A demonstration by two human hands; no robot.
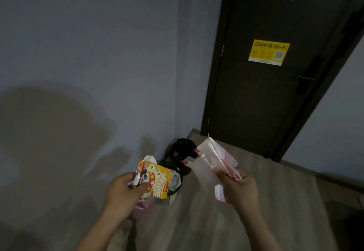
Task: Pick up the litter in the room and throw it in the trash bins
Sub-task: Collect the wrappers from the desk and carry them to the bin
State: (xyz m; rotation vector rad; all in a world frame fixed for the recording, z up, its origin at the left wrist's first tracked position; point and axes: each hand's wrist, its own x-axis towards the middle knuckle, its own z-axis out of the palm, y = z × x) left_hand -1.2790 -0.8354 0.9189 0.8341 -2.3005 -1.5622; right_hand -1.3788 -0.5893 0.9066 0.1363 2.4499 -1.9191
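Holding litter, left hand: the left hand (123,188) is seen at 7 o'clock, fingers clenched on a yellow snack packet (155,181); a pink scrap (142,205) seems to be pinched beneath it.
Right hand: the right hand (237,186) is seen at 5 o'clock, fingers closed on a clear plastic wrapper (208,159) with pink print, which is fanned up toward 12 o'clock.
Near bin: a small bin (173,188) with a dark liner is placed on the floor (226,221) just beyond the packet, already filled with wrappers up to the rim.
Far bin: a black bag-lined bin (182,149) is set behind it, by the wall (98,53) corner and near the dark door (256,93).
Risk, overflow: if the packet is released over the full near bin, it is judged likely to slide off onto the floor.
Risk, drift: the light wrapper is judged liable to flutter wide if it is dropped from this height.
Risk, slip: the pink scrap could be lost unnoticed when the packet is released.
Risk, light: the room is dim, so a miss could be overlooked.
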